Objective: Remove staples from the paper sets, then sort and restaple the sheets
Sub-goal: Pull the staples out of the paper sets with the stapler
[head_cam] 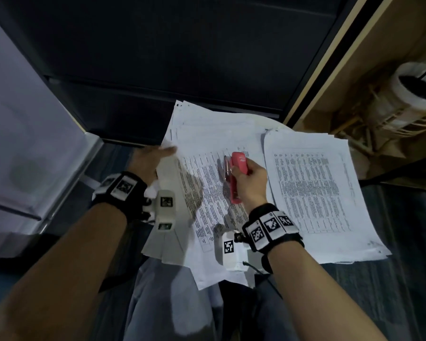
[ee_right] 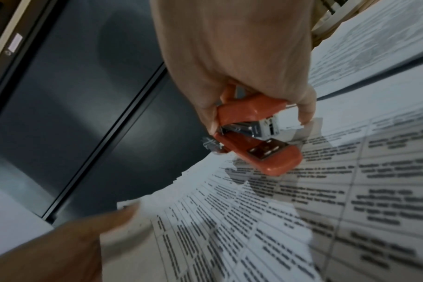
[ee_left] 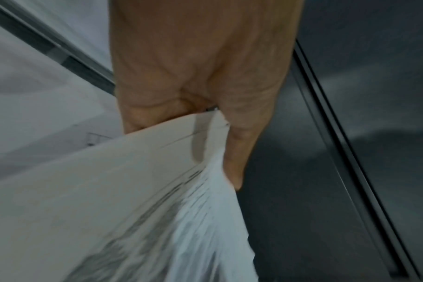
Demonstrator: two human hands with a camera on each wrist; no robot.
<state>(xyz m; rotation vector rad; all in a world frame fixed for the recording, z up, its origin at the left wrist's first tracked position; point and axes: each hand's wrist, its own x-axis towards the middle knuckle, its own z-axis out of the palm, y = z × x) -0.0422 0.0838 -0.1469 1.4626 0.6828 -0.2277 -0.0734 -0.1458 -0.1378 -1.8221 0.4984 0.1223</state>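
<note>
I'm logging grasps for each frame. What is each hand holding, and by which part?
The right hand grips the red stapler around its rear, open mouth forward. The left hand pinches the paper set at its corner.

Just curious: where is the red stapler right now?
The red stapler is gripped in the right hand, above the middle paper stack, in the head view's centre.

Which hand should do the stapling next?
Probably the right hand: its grip already holds the red stapler, mouth open above the printed sheets. The left hand is busy pinching those sheets' corner, keeping them together.
</note>
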